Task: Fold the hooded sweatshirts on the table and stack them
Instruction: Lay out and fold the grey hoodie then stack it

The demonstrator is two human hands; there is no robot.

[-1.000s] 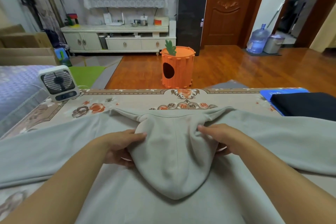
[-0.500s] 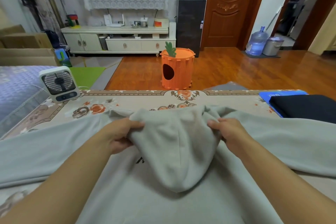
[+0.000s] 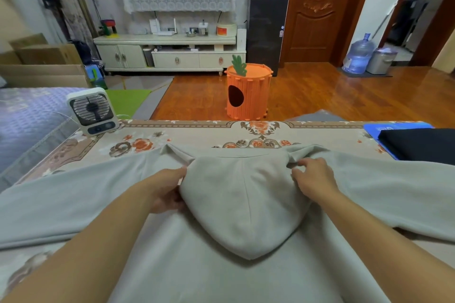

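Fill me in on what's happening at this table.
A person is folding a light grey hooded sweatshirt spread across the floral-covered table. The hood is turned down over the body, and the left hand and right hand each grip one side of it near the neckline. A dark folded garment lies at the far right.

Desk fan [image 3: 92, 110] far-left of the grip; carrot-shaped orange stool [image 3: 248, 91] beyond it; water jug [image 3: 358, 55] far right
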